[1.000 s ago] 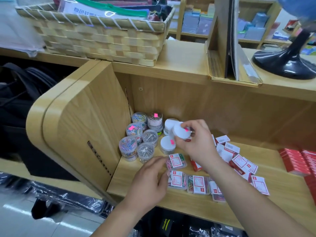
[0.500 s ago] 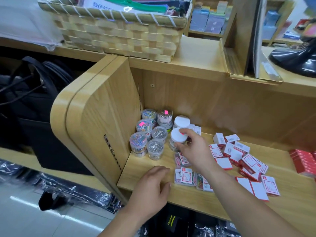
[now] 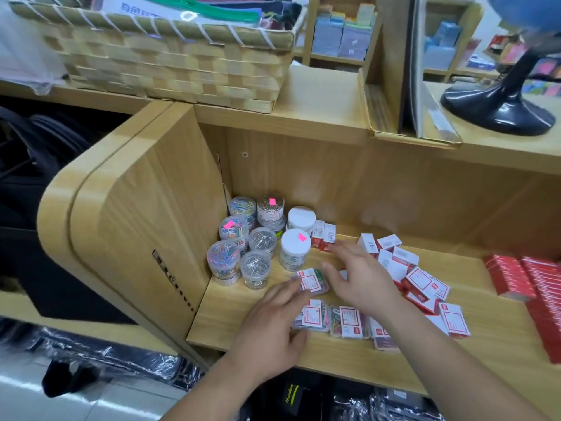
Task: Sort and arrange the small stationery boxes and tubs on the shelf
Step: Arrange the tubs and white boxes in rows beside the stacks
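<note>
Tubs stand packed in the left rear corner of the shelf, hard against the side panel. The clear ones hold coloured clips or silver pins. To their right are two with white lids, and the nearer white-lidded tub bears a pink sticker.

Flat clear box with a red-framed label lies between the hands, just in front of that tub.

Left hand: fingers straight and close together, tips at the box's left edge; contact cannot be told. Its thumb overlaps a second flat box in the front row.

Right hand: fingers spread wide, relaxed, gripping nothing. The thumb is just beside the flat clear box and the forefinger is near two upright cartons.

Loose heap of red-and-white cartons crowds mid-shelf to the right of that hand. Red stacks sit at the far right.

Woven basket and black stand sit on the counter above.
</note>
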Action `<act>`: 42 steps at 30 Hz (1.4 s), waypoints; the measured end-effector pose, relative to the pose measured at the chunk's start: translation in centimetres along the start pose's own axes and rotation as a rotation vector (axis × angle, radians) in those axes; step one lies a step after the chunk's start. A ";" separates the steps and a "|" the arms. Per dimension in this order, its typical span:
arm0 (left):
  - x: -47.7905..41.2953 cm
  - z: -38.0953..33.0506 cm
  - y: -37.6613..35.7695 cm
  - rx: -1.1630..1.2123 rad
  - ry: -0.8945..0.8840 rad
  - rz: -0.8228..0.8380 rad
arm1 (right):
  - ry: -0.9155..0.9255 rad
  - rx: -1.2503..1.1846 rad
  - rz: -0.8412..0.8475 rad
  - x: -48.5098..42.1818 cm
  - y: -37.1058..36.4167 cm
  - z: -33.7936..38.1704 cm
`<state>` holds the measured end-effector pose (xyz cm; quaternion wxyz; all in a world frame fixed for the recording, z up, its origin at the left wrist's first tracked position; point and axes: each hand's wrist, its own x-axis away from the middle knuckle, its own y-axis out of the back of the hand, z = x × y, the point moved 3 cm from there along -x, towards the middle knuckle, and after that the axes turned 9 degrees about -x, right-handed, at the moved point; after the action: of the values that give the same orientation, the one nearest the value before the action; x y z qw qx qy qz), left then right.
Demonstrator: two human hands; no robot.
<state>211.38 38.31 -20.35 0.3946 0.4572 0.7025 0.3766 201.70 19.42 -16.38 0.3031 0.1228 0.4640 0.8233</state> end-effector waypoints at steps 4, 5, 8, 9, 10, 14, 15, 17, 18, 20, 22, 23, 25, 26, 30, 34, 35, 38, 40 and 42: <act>-0.8 0.2 -0.7 -0.029 0.015 -0.001 | 0.096 0.202 0.217 -3.6 -0.2 0.0; -0.8 0.2 -0.8 -0.052 0.018 -0.008 | 0.099 0.222 0.252 -4.3 -0.5 -0.2; -0.8 0.0 -1.1 -0.078 0.011 -0.032 | 0.110 0.246 0.313 -5.2 -0.9 -1.2; -0.9 -0.2 -1.0 -0.080 0.010 -0.041 | 0.118 0.257 0.303 -5.1 -0.7 -1.6; -1.0 -0.3 -1.0 -0.087 0.008 -0.047 | 0.127 0.258 0.276 -4.9 -0.3 -2.1; -1.4 -0.5 -1.5 -0.093 0.031 -0.036 | 0.119 0.241 0.255 -4.2 1.9 -3.0; -1.5 -0.8 -1.7 -0.086 0.035 -0.030 | 0.109 0.225 0.262 -3.9 2.4 -3.5; -1.7 -1.3 -2.2 -0.084 0.035 -0.031 | 0.079 0.153 0.243 -3.2 3.7 -4.0; -1.8 -1.5 -2.4 -0.089 0.037 -0.035 | 0.067 0.096 0.211 -2.6 4.5 -4.2; -2.0 -2.0 -2.8 -0.099 0.036 -0.034 | 0.025 0.006 0.144 -0.9 6.4 -4.7; -2.3 -2.3 -3.1 -0.112 0.037 -0.039 | -0.062 -0.034 0.067 1.9 7.8 -5.9; -2.4 -2.3 -3.2 -0.120 0.039 -0.040 | -0.082 -0.036 0.019 3.6 8.2 -6.7; -2.7 -2.5 -3.6 -0.142 0.044 -0.042 | -0.091 -0.013 -0.047 7.2 8.2 -7.7; -2.8 -2.7 -3.8 -0.150 0.044 -0.048 | -0.090 -0.007 -0.063 8.7 7.7 -7.9; -3.1 -3.4 -4.7 -0.149 0.050 -0.053 | -0.087 -0.081 -0.140 11.5 4.4 -5.7; -3.4 -5.1 -4.4 -0.152 0.003 -0.045 | 0.006 -0.156 -0.136 9.6 1.7 -3.0; -3.3 -5.2 -4.2 -0.168 -0.007 -0.034 | 0.012 -0.136 -0.128 8.6 1.7 -2.6; -2.4 -4.8 -3.4 -0.197 -0.016 -0.030 | 0.072 -0.046 -0.063 5.0 2.2 -2.0; -1.5 -4.2 -2.8 -0.184 -0.018 -0.031 | 0.091 0.029 0.055 2.1 2.2 -1.7; -0.7 -3.5 -2.0 -0.175 -0.014 -0.023 | 0.102 0.126 0.168 -0.5 1.6 -1.6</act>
<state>207.73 36.44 -20.59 0.4422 0.4155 0.6692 0.4288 200.72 17.43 -15.85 0.2007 0.1379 0.5177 0.8202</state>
